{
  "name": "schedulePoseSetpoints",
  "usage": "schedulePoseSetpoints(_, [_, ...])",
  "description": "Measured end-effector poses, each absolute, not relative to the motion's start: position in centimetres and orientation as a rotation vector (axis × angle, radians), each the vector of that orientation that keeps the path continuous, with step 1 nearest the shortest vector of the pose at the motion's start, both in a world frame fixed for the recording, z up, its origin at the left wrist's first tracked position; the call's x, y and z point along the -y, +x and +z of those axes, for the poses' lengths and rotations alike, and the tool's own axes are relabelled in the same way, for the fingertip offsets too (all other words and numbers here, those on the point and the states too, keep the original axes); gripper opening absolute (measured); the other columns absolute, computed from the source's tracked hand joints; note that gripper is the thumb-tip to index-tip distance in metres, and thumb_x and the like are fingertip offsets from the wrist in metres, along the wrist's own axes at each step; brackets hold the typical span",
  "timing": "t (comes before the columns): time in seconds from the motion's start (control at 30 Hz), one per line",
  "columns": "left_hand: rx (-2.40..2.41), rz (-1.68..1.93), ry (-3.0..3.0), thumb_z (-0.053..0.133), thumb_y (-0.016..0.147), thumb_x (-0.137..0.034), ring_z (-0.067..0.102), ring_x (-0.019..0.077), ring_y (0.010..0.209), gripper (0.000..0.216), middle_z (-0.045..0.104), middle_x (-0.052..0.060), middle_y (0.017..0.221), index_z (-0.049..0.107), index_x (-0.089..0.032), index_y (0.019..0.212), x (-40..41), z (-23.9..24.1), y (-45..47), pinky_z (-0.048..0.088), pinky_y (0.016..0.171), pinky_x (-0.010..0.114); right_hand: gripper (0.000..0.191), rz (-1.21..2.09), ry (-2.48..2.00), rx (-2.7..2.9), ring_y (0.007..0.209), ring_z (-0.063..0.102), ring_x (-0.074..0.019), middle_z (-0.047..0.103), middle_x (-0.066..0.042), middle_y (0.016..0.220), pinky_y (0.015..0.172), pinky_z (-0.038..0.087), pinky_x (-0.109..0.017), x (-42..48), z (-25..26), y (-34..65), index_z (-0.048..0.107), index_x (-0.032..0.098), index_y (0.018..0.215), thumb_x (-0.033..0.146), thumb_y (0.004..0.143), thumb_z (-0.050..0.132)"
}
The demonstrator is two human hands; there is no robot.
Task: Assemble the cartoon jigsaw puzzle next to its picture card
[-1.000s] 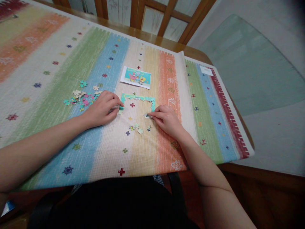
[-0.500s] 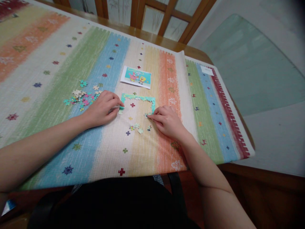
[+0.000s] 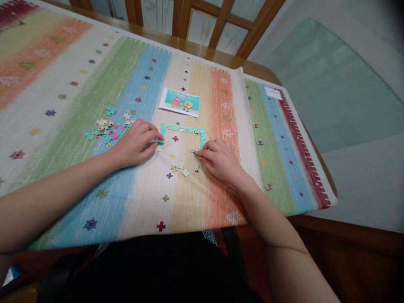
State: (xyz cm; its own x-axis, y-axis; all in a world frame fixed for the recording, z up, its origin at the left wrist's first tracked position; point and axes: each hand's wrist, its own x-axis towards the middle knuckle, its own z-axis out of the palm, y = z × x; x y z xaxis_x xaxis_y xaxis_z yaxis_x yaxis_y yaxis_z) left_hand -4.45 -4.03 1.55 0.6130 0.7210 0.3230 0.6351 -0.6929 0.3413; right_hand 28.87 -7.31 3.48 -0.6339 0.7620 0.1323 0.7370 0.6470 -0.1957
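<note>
1. A woven cloth (image 3: pixel 94 84) covers the wooden worktop (image 3: pixel 202 51). It has a coarse, ribbed texture and runs in broad stripes of orange, cream, green and blue, dotted with small cross and star motifs.
2. One part-built teal cardboard jigsaw border (image 3: pixel 183 129) lies flat on the cream stripe between the two hands. It has three sides, a top bar and two short legs, and is open toward the person.
3. The left hand (image 3: pixel 135 144) rests palm-down at the border's left leg. Its fingers (image 3: pixel 155 135) are curled over one pale jigsaw piece (image 3: pixel 160 147). I cannot tell whether they grip the piece or only press on it.
4. The right hand (image 3: pixel 221 160) lies at the foot of the right leg. Its thumb and forefinger are drawn together on one small grey-green jigsaw piece (image 3: pixel 192 152), which sits flat on the cloth and touches the leg's end.
5. Four loose pieces (image 3: pixel 183 169), pale green and cream with knobbed edges, lie just below, between the wrists.
6. A scattered heap of pieces (image 3: pixel 107 127) in teal, pink and beige lies beside the left hand. They are too small to count.
7. One glossy rectangular picture card (image 3: pixel 179 102) showing cartoon figures lies beyond the border.
8. One white label (image 3: pixel 273 93) sits near the cloth's red fringe.
</note>
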Motion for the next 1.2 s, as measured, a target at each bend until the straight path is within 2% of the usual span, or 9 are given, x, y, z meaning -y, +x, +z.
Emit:
schedulePoseSetpoints(0.17, [-1.107, 0.675, 2.644, 0.051, 0.098, -0.028, 0.061, 0.029, 0.112, 0.023, 0.067, 0.009, 0.112, 0.068, -0.023, 0.112, 4.0, 1.4, -4.5, 0.045, 0.105, 0.049, 0.018, 0.465, -1.16, 2.547, 0.1, 0.062, -0.0253, 0.07, -0.009, 0.105, 0.088, 0.044, -0.04, 6.9, 4.5, 29.9, 0.078, 0.024, 0.108, 0.032, 0.103, 0.063])
schedulePoseSetpoints(0.3, [-1.102, 0.685, 2.656, 0.05, 0.099, -0.028, 0.06, 0.0288, 0.112, 0.022, 0.067, 0.01, 0.112, 0.067, -0.022, 0.112, 4.0, 1.3, -4.5, 0.045, 0.105, 0.049, 0.016, 0.611, -1.175, 2.642, 0.091, 0.064, -0.0229, 0.072, -0.005, 0.089, 0.083, 0.042, -0.037, 7.4, 5.3, 30.2, 0.075, 0.023, 0.092, 0.037, 0.098, 0.071])
schedulePoseSetpoints(0.47, [-1.108, 0.675, 2.655, 0.05, 0.099, -0.028, 0.06, 0.0287, 0.113, 0.022, 0.067, 0.01, 0.112, 0.067, -0.022, 0.113, 4.0, 1.3, -4.5, 0.046, 0.105, 0.048, 0.022, 0.558, -1.255, 2.728, 0.092, 0.066, -0.0251, 0.075, -0.007, 0.092, 0.081, 0.041, -0.037, 8.0, 4.9, 29.8, 0.073, 0.021, 0.099, 0.041, 0.093, 0.079])
schedulePoseSetpoints(0.8, [-1.111, 0.668, 2.634, 0.052, 0.097, -0.028, 0.061, 0.0287, 0.112, 0.022, 0.067, 0.009, 0.111, 0.068, -0.024, 0.112, 4.0, 1.4, -4.5, 0.046, 0.104, 0.048, 0.01, 0.676, -1.19, 2.694, 0.086, 0.065, -0.0219, 0.073, -0.003, 0.082, 0.083, 0.043, -0.036, 8.0, 4.6, 29.6, 0.076, 0.022, 0.1, 0.03, 0.095, 0.075])
schedulePoseSetpoints(1.0, [-1.104, 0.685, 2.645, 0.051, 0.098, -0.028, 0.061, 0.0288, 0.111, 0.022, 0.067, 0.009, 0.111, 0.068, -0.023, 0.112, 4.0, 1.3, -4.5, 0.046, 0.103, 0.048, 0.014, 0.69, -1.192, 2.661, 0.086, 0.066, -0.0222, 0.073, -0.004, 0.084, 0.084, 0.045, -0.036, 8.1, 4.4, 29.4, 0.076, 0.02, 0.107, 0.028, 0.094, 0.075])
schedulePoseSetpoints(1.2, [-1.128, 0.661, 2.631, 0.051, 0.098, -0.029, 0.061, 0.0286, 0.114, 0.022, 0.067, 0.009, 0.112, 0.067, -0.024, 0.112, 4.0, 1.3, -4.5, 0.045, 0.105, 0.048, 0.011, 0.716, -1.178, 2.663, 0.087, 0.065, -0.0219, 0.072, -0.003, 0.082, 0.083, 0.044, -0.036, 8.1, 4.4, 29.4, 0.077, 0.022, 0.104, 0.027, 0.095, 0.074])
